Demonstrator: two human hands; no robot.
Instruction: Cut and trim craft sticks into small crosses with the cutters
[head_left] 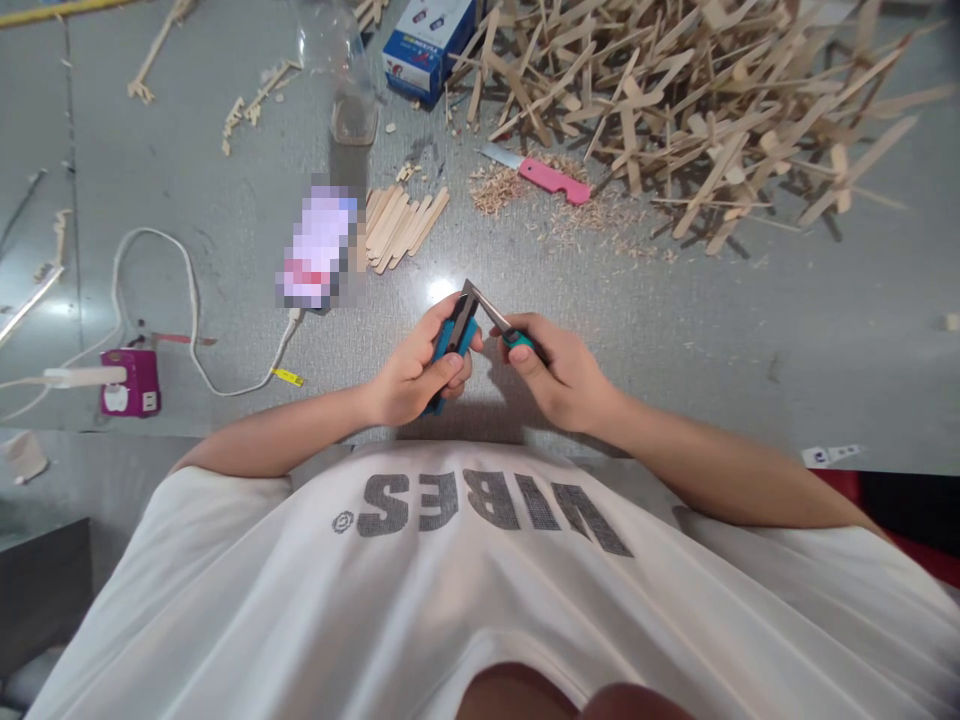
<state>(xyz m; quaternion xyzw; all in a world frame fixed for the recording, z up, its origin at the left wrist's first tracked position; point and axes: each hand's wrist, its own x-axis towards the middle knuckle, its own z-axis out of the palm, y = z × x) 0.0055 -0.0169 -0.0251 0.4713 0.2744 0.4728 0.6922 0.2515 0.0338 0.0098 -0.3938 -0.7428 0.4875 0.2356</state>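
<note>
My left hand (427, 365) is closed around a teal-and-black utility knife (459, 335), its dark blade end pointing up and away from me. In my right hand (559, 370) are needle-nose pliers (495, 315) with green-and-black handles, mostly covered by my fingers. The tapered metal jaws meet the tip of the knife, both tools forming a peak in front of my chest. Whether the jaws grip the blade is too small to tell. Beyond my hands lie a row of flat wooden sticks (405, 228) and a pink-handled folding knife (555, 181).
A large heap of wooden sticks (675, 100) covers the far right, with wood shavings (495, 188) near it. A blue box (424, 55), a clear plastic container (354, 115), a phone (319, 245) on a white cable (193, 300) and a purple power adapter (131, 382) lie leftward.
</note>
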